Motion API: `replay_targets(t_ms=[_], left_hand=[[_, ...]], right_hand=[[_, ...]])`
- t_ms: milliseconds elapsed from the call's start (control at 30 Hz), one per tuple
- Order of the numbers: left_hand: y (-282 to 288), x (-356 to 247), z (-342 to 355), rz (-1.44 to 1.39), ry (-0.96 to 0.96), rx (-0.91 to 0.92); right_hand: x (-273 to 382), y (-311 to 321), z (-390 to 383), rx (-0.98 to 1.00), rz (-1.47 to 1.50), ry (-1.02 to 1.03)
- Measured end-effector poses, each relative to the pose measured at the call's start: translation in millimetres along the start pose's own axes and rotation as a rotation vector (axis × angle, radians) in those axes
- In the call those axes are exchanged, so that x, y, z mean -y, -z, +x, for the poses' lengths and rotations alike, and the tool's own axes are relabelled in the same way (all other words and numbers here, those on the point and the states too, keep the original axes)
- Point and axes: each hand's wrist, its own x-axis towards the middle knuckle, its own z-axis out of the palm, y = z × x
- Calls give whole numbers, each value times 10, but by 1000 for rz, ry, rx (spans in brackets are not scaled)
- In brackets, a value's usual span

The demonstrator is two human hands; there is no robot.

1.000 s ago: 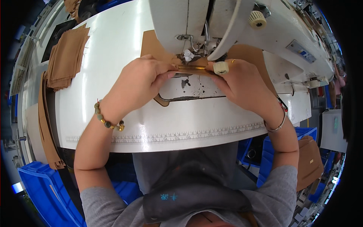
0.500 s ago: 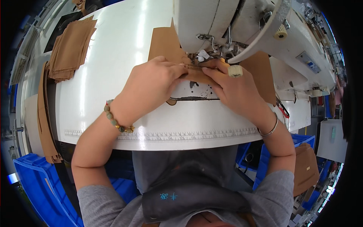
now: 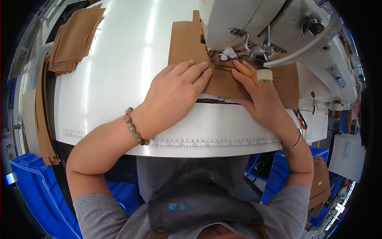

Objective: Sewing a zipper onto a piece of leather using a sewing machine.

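A brown panel point(image 3: 185, 42) lies beneath the needle area of a white industrial sewing machine point(image 3: 223, 22). A short gold zipper point(image 3: 223, 67) runs across it just below the presser foot. My left hand point(image 3: 179, 89) rests flat on the panel, fingertips just left of the zipper. My right hand point(image 3: 256, 93) lies with fingers extended on the panel at the zipper's right end, partly behind a cream knob point(image 3: 264, 75).
Brown pieces point(image 3: 77, 38) are stacked at back left, with long strips point(image 3: 43, 103) hanging along the left edge. The white table point(image 3: 99, 91) has a printed ruler. Blue crates point(image 3: 39, 183) stand at both sides below; a brown bag point(image 3: 320, 175) is at lower right.
The panel has shifted and opened out below the zipper, covering more of the metal plate. My left hand has moved rightward with its fingers flattening; my right hand's fingers have straightened.
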Motion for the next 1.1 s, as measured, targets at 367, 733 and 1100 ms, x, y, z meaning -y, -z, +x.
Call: replay_targets(t_ms=[367,733,1100], left_hand=[[-60,19,-18,-121,38,-66],[-87,20,-19,-105,42,-49],[-105,44,-9,-123,43,-25]], right_hand=[[-722,995,-987,-677,-319,194],[-4011,3169,-2892,-756,-201,-776],[-3105,2296,-2668,-1228,63,-894]])
